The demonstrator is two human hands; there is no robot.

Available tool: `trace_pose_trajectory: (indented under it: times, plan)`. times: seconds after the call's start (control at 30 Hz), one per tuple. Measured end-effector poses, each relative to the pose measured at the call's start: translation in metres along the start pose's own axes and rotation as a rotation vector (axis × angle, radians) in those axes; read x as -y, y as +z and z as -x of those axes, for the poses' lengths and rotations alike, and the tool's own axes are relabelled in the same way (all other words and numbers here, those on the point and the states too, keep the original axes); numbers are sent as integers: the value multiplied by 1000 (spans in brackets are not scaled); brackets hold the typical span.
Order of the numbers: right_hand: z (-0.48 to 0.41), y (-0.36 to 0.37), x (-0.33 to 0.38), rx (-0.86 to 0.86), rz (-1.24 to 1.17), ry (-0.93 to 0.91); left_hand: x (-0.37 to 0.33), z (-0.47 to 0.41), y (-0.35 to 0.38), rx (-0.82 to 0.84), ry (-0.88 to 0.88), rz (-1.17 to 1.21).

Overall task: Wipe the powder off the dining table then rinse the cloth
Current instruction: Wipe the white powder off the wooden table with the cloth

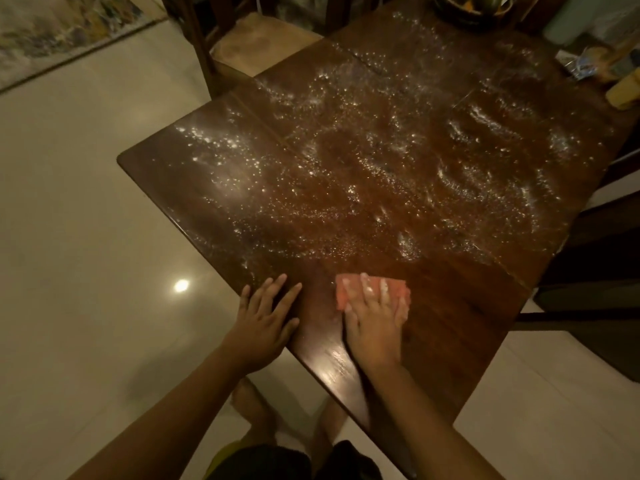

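The dark wooden dining table (450, 299) fills the middle of the view. White powder (363, 161) lies scattered over most of its top; the strip nearest me is bare and shiny. A pink cloth (398, 289) lies flat near the front edge. My right hand (374, 317) presses on the cloth with straight, powder-dusted fingers. My left hand (265, 322) rests flat on the table's front edge, left of the cloth, fingers spread and holding nothing.
A chair with a tan seat (256, 46) stands at the far side, and a dark chair (595, 258) at the right. A bowl (474, 6) and small packets (588, 64) sit on the far right end. Pale tiled floor (69, 237) lies to the left.
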State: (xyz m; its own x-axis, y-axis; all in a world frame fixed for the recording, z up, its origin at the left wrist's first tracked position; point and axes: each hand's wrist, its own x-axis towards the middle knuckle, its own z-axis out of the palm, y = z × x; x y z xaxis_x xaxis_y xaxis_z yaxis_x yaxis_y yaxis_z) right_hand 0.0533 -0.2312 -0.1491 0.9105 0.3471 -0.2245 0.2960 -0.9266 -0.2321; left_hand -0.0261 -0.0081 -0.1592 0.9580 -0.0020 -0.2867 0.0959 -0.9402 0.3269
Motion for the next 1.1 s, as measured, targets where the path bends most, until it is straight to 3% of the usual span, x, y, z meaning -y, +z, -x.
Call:
trace_pose_trajectory:
  times: [0.1,0.17,0.23,0.33,0.4,0.47,0.57,0.63,0.7,0.8,0.97,1.1]
  plan:
    - [15,13,22,116,119,-444,6,2,-1,-31,50,29]
    - [20,-2,3,164,144,-595,15,4,-4,-48,103,74]
    - [9,-15,-21,162,141,-493,22,7,-10,-85,153,141]
    - [-26,-22,-16,66,-9,-32,35,9,-16,-103,220,212]
    - [-42,-16,22,10,-32,128,45,12,-22,-135,205,245]
    - [-43,-3,67,48,-30,61,59,9,-34,-240,124,253]
    - [-17,16,113,159,20,-297,87,-7,-55,-320,-51,236]
    - [1,25,107,191,96,-566,108,-19,-63,-333,-90,197]
    - [4,25,84,205,166,-722,126,-25,-66,-323,-69,168]
    - [-20,18,78,226,105,-676,141,-26,-67,-311,-14,147]
    - [-79,21,186,128,29,-429,142,-5,-60,-356,1,313]
    - [-97,23,212,137,91,-420,142,9,-63,-460,-127,454]
